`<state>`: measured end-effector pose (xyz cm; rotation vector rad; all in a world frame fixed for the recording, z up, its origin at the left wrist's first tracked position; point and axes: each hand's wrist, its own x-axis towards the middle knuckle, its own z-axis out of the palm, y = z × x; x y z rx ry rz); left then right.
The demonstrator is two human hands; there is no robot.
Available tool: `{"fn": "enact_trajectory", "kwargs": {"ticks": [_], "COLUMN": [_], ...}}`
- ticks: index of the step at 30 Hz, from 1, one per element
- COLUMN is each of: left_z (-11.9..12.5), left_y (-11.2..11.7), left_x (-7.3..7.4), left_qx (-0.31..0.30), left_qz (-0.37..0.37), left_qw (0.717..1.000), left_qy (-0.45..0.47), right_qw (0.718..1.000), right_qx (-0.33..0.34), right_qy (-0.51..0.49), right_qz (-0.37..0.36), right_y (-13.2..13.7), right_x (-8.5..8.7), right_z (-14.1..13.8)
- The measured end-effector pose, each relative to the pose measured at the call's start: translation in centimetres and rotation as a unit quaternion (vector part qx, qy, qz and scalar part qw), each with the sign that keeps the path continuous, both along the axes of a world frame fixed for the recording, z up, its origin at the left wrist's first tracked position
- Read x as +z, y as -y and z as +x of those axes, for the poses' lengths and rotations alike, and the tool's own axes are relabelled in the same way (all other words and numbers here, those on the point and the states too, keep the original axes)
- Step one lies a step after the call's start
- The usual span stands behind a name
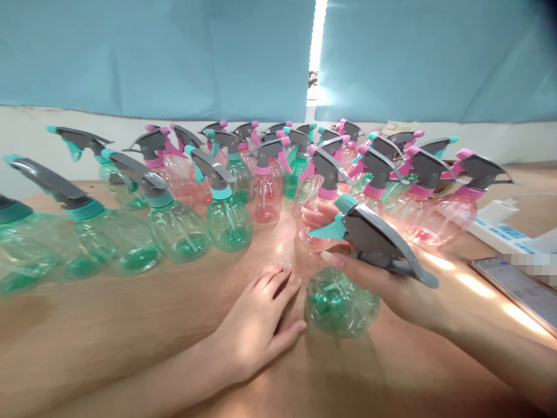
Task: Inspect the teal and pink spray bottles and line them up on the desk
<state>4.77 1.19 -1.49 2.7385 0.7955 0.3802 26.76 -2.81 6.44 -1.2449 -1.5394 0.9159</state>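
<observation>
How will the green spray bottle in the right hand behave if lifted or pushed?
The green spray bottle looks empty, so probably light. Its thin clear wall may dent when squeezed. The big grey trigger head, held by the right hand, likely makes it top-heavy and easy to tip.

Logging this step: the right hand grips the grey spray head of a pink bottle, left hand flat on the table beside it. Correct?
No: the head view shows that bottle is green, not pink. The right hand does grip its grey spray head, and the left hand lies flat on the table beside it.
</observation>
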Motion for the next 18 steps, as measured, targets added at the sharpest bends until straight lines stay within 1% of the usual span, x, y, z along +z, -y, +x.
{"fn": "enact_trajectory", "kwargs": {"ticks": [9, 15, 18], "left_z": [-0.06, 0.00, 0.05], "left_y": [0.08, 0.04, 0.06], "left_x": [0.02, 0.06, 0.18], "left_qx": [0.002, 0.003, 0.001], "left_qz": [-0.007, -0.004, 0.000], "left_qw": [1.000, 1.000, 1.000], "left_qy": [0.009, 0.009, 0.001], "right_qw": [1.000, 1.000, 1.000], "right_qx": [0.025, 0.015, 0.020], "right_qy": [-0.015, 0.007, -0.009], "right_qz": [-0.002, 0.007, 0.010], "right_y": [-0.16, -0.15, -0.20], "right_x": [0.22, 0.18, 0.03], "right_z": [-0.16, -0.08, -0.05]}}
